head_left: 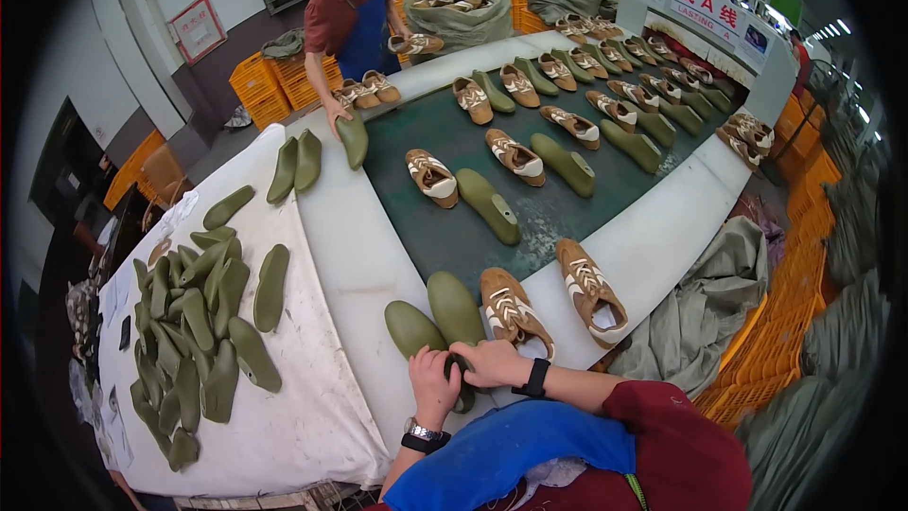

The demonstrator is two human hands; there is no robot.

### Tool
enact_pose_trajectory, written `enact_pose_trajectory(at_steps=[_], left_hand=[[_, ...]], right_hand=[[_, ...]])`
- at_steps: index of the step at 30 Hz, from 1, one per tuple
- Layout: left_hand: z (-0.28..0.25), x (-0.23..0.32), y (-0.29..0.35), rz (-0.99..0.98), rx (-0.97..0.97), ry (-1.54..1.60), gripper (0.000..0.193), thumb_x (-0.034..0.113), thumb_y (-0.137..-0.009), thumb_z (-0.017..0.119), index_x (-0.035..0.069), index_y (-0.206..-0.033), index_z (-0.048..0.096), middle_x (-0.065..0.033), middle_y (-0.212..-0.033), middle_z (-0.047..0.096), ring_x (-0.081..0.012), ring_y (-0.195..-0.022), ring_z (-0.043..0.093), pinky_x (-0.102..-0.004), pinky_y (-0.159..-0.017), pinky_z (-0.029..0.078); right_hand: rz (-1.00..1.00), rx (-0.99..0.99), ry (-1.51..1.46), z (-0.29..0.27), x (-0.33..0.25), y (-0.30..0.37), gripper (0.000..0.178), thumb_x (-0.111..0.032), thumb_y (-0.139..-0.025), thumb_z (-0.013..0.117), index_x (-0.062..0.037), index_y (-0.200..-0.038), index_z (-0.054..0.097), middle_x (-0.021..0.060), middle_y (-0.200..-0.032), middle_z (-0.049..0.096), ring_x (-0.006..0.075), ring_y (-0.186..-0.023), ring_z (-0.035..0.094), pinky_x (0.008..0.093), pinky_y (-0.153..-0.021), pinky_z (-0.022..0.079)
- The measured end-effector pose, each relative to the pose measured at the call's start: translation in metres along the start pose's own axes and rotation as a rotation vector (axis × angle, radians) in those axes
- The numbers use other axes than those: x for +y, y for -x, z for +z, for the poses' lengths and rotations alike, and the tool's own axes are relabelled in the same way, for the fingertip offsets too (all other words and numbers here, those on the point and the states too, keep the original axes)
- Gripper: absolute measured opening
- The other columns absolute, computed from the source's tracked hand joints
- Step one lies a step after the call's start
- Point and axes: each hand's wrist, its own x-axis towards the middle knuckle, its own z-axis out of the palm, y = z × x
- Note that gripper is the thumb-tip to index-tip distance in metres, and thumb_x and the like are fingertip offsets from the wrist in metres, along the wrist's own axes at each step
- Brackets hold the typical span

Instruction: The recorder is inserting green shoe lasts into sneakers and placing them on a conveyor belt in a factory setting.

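Note:
Two green shoe lasts (410,325) lie side by side at the near edge of the table, toes pointing away from me. My left hand (435,386) is closed at the heel end of the left one. Right beside it, my right hand (488,362) grips the heel end of the other last (455,303); the two hands nearly touch and hide both heels. Just right of them sits a brown sneaker (512,308) with white stripes and laces. Its mate (591,286) rests farther right on the white border.
A pile of green lasts (194,312) covers the white cloth (312,416) at left. Rows of sneakers and lasts stand on the green conveyor belt (402,218). Across it, a co-worker (350,14) holds a sneaker and a last. Orange crates (766,360) line the right side.

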Motion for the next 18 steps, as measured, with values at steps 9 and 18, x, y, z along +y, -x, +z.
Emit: enact_pose_trajectory(at_steps=[9, 18], left_hand=[[0.0009, 0.0019, 0.0012, -0.003, 0.010, -0.006, 0.025, 0.014, -0.072, 0.064, 0.004, -0.095, 0.061, -0.0118, -0.098, 0.059, -0.0347, -0.107, 0.050, -0.0518, -0.094, 0.034], [-0.0026, 0.0021, -0.0005, -0.002, 0.006, -0.005, 0.024, 0.015, -0.072, 0.064, 0.005, -0.094, 0.061, -0.0113, -0.098, 0.059, -0.0345, -0.107, 0.049, -0.0521, -0.094, 0.034]], right_hand=[[0.008, -0.013, -0.022, -0.0036, -0.0002, 0.0032, 0.045, -0.030, -0.077, 0.058, -0.0159, -0.118, 0.044, 0.0196, -0.080, 0.062, 0.0363, -0.069, 0.063, 0.0453, -0.060, 0.050], [0.011, -0.028, -0.024, 0.0015, 0.0010, -0.0003, 0.045, -0.031, -0.077, 0.059, -0.0170, -0.118, 0.044, 0.0194, -0.079, 0.061, 0.0365, -0.068, 0.062, 0.0458, -0.058, 0.048]])
